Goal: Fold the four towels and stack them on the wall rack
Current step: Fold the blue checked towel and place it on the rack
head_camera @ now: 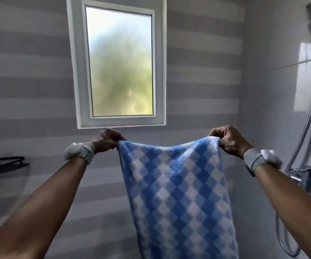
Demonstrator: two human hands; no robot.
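Left hand (105,140) and right hand (227,141) each pinch a top corner of the checked towel (177,193), which hangs lengthwise at frame centre, the wall rack (7,163) nearer the left hand.

Blue-white checked towel (177,199), hanging unfolded

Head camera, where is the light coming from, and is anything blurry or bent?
Head view: daylight comes through the frosted window, the brightest area; a pale glare patch sits on the right wall; the towel, left hand and right hand look slightly soft; the wide lens leans the shower pipe at the right edge.
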